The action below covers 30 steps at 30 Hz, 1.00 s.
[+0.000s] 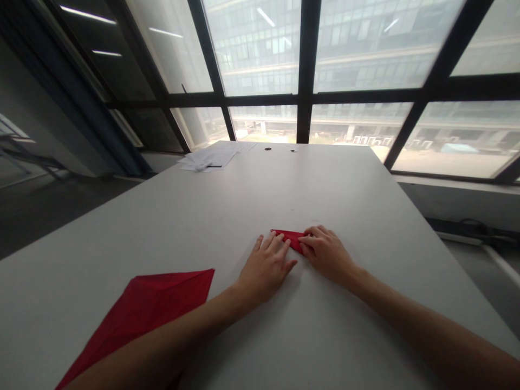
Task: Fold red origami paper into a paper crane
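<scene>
1. Red paper, folded down to a small narrow piece [291,238], lies flat on a pale grey table [345,184], a little right of the table's middle and within easy reach of the person wearing the camera.

2. The left hand [266,268] rests palm down on the tabletop, its fingers [276,244] spread loosely and their tips reaching the left end of the folded piece; the hand presses rather than grasps, with nothing closed inside it.

3. The right hand [327,252] comes in from the other side, knuckles up, its fingertips bunched together on the right end of the paper; whether they pinch the edge or only press it down cannot be told from this angle.

4. Only a short red strip shows between the two hands, the rest being covered by the fingers.

5. A larger red sheet [150,309] lies flat near the table's front left, well apart from the small piece and partly crossed by the left forearm.

6. At the far end of the table, toward the left, a loose pile of white papers [213,157] sits close to the edge, and two small dark round spots [268,148] mark the surface just beside it.

7. Beyond the table, dark-framed windows [304,97] fill the wall, with an office block visible through the hazy glass.
</scene>
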Each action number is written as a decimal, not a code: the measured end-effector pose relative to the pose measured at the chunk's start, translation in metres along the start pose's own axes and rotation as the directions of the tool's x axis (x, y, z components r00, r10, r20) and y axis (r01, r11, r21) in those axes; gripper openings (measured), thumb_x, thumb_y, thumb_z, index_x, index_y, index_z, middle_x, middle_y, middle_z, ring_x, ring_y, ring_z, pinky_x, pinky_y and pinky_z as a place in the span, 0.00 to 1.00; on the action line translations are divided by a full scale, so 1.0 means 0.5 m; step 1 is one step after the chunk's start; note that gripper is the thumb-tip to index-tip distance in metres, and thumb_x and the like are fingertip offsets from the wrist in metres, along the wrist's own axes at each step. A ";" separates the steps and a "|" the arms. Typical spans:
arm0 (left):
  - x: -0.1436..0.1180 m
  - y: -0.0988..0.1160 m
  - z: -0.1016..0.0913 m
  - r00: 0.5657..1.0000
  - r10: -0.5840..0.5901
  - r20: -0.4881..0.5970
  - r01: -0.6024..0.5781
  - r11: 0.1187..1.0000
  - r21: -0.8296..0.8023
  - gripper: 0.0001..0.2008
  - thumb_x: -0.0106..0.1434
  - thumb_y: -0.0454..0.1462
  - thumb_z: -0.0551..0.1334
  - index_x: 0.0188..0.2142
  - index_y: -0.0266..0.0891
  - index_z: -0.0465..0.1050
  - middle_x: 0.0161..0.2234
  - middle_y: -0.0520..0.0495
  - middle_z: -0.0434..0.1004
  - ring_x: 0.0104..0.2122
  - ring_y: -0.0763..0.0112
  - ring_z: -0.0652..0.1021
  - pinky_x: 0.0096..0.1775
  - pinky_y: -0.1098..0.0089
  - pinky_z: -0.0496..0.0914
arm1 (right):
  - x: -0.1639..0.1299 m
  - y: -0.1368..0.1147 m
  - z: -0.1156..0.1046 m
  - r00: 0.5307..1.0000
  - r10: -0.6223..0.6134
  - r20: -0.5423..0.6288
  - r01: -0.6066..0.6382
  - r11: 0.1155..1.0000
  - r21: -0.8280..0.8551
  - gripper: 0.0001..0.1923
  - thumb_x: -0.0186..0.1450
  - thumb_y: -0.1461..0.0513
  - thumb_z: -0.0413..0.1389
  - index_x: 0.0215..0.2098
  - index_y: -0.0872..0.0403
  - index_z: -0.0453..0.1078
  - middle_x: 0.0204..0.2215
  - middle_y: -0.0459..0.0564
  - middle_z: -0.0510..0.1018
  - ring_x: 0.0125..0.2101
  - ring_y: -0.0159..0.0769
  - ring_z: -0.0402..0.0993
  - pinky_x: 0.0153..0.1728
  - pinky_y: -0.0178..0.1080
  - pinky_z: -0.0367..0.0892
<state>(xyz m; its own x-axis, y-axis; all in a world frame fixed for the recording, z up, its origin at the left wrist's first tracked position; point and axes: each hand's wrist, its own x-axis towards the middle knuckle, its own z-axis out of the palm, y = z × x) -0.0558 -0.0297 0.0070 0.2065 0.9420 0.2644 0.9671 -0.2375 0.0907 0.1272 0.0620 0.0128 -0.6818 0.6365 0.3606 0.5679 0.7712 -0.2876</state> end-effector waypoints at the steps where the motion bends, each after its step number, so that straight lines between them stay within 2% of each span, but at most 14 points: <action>1: 0.004 -0.006 -0.001 1.000 0.002 -0.002 -0.002 1.000 -0.016 0.23 0.72 0.48 0.49 0.59 0.39 0.66 0.62 0.37 0.66 0.64 0.50 0.62 0.64 0.45 0.54 | -0.005 -0.007 -0.005 1.000 0.002 0.009 -0.002 1.000 0.008 0.11 0.71 0.59 0.52 0.38 0.48 0.78 0.39 0.50 0.77 0.43 0.40 0.70 0.47 0.43 0.65; 7: 0.029 -0.040 0.003 1.000 -0.008 -0.023 0.003 0.984 -0.178 0.15 0.73 0.41 0.50 0.52 0.42 0.70 0.56 0.42 0.74 0.59 0.58 0.70 0.62 0.51 0.60 | -0.022 -0.041 -0.006 0.998 0.006 0.064 -0.018 0.982 0.186 0.14 0.70 0.59 0.51 0.32 0.48 0.78 0.37 0.49 0.76 0.40 0.38 0.71 0.46 0.40 0.66; 10: 0.032 -0.050 0.009 0.998 0.042 -0.039 -0.048 0.982 -0.184 0.14 0.71 0.39 0.53 0.51 0.42 0.73 0.57 0.43 0.73 0.59 0.58 0.70 0.63 0.52 0.60 | -0.016 -0.034 0.006 0.997 0.076 0.023 -0.079 0.962 0.262 0.10 0.68 0.62 0.53 0.37 0.48 0.78 0.37 0.49 0.78 0.39 0.37 0.73 0.44 0.39 0.67; 13: 0.031 -0.053 0.013 0.996 0.064 -0.056 -0.074 0.980 -0.183 0.14 0.70 0.39 0.56 0.51 0.41 0.74 0.58 0.42 0.71 0.59 0.58 0.69 0.63 0.54 0.61 | -0.006 -0.019 0.015 0.983 0.184 -0.021 -0.169 0.934 0.316 0.11 0.65 0.65 0.55 0.43 0.51 0.77 0.36 0.50 0.79 0.36 0.37 0.74 0.42 0.39 0.68; 17: 0.031 -0.050 0.012 0.996 0.050 -0.074 -0.063 0.981 -0.182 0.14 0.69 0.38 0.58 0.51 0.41 0.74 0.59 0.42 0.70 0.60 0.58 0.68 0.63 0.56 0.63 | -0.001 -0.012 0.017 0.962 0.273 0.024 -0.253 0.847 0.467 0.13 0.62 0.65 0.56 0.44 0.53 0.76 0.32 0.48 0.81 0.30 0.35 0.74 0.37 0.38 0.69; 21: 0.033 -0.047 0.007 0.997 0.059 -0.048 -0.067 0.977 -0.202 0.14 0.68 0.38 0.59 0.53 0.42 0.72 0.57 0.43 0.72 0.58 0.59 0.70 0.62 0.55 0.63 | -0.006 -0.016 0.020 0.951 0.306 0.048 -0.277 0.773 0.571 0.14 0.62 0.65 0.55 0.44 0.53 0.76 0.34 0.49 0.82 0.32 0.36 0.76 0.37 0.38 0.70; 25: 0.033 -0.047 0.008 0.998 0.059 -0.035 -0.064 0.981 -0.183 0.15 0.68 0.38 0.59 0.53 0.41 0.72 0.58 0.44 0.71 0.59 0.58 0.69 0.63 0.55 0.63 | -0.010 -0.021 0.021 0.926 0.374 0.041 -0.325 0.741 0.587 0.16 0.60 0.64 0.57 0.47 0.55 0.75 0.38 0.53 0.82 0.35 0.39 0.77 0.40 0.41 0.72; 27: 0.033 -0.047 0.010 0.997 0.066 -0.036 -0.071 0.982 -0.173 0.15 0.68 0.38 0.58 0.53 0.41 0.72 0.58 0.44 0.71 0.59 0.58 0.69 0.62 0.55 0.63 | -0.008 -0.027 0.016 0.912 0.402 0.079 -0.352 0.668 0.656 0.17 0.60 0.64 0.57 0.47 0.56 0.74 0.42 0.55 0.81 0.37 0.40 0.78 0.41 0.43 0.74; 30: 0.033 -0.046 0.012 0.997 0.065 -0.051 -0.073 0.984 -0.163 0.14 0.69 0.37 0.58 0.52 0.40 0.73 0.58 0.43 0.70 0.59 0.58 0.69 0.62 0.55 0.63 | -0.003 -0.039 0.001 0.892 0.427 0.149 -0.368 0.492 0.789 0.18 0.59 0.65 0.56 0.48 0.56 0.72 0.48 0.57 0.79 0.42 0.40 0.79 0.44 0.43 0.75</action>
<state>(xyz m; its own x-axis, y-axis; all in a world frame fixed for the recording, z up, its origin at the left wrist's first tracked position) -0.0740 -0.0074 0.0036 0.2615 0.9112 0.3183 0.9122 -0.3411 0.2269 0.1170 0.0459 0.0174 -0.4339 0.8985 0.0665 0.1666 0.1526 -0.9741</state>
